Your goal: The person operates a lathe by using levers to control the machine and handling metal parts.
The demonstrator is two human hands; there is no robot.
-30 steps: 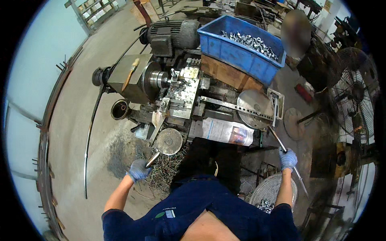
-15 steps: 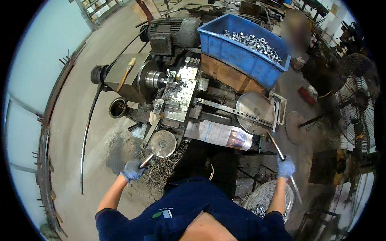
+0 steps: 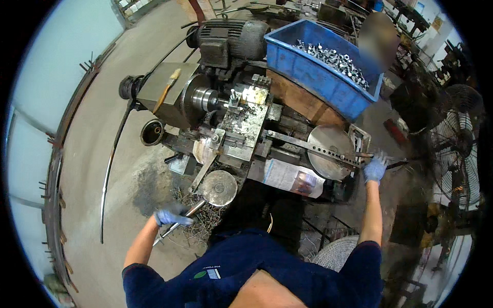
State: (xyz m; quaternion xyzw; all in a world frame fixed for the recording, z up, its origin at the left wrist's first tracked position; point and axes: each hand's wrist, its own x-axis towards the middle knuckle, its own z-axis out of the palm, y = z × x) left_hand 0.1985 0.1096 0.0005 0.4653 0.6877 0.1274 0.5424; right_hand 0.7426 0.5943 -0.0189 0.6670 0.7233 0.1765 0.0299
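My left hand [image 3: 172,218], in a blue glove and partly blurred, is round a metal handle bar [image 3: 196,208]. This bar runs out from a round steel disc [image 3: 219,188] at the near side of a lathe's slide [image 3: 241,126]. On the right, my gloved right hand [image 3: 376,168] has its fingers over another handle bar [image 3: 363,154], beside a larger steel disc [image 3: 328,149]. A perforated flat arm [image 3: 308,146] crosses that disc. The lathe's chuck [image 3: 204,99] faces a tool post [image 3: 234,97] on the slide, among dark metal chips.
A blue bin [image 3: 321,79] of small metal parts stands behind on a wooden support. A brush [image 3: 167,91] lies on the headstock, and printed paper [image 3: 292,177] in front. A motor [image 3: 231,41] sits behind; a caged fan [image 3: 457,149] stands at right. Metal shavings [image 3: 197,226] cover floor near my left hand.
Both handle bars have turned. My right hand has moved up and away from me with its bar, which now points right; the left bar's outer end now reaches past my left hand.
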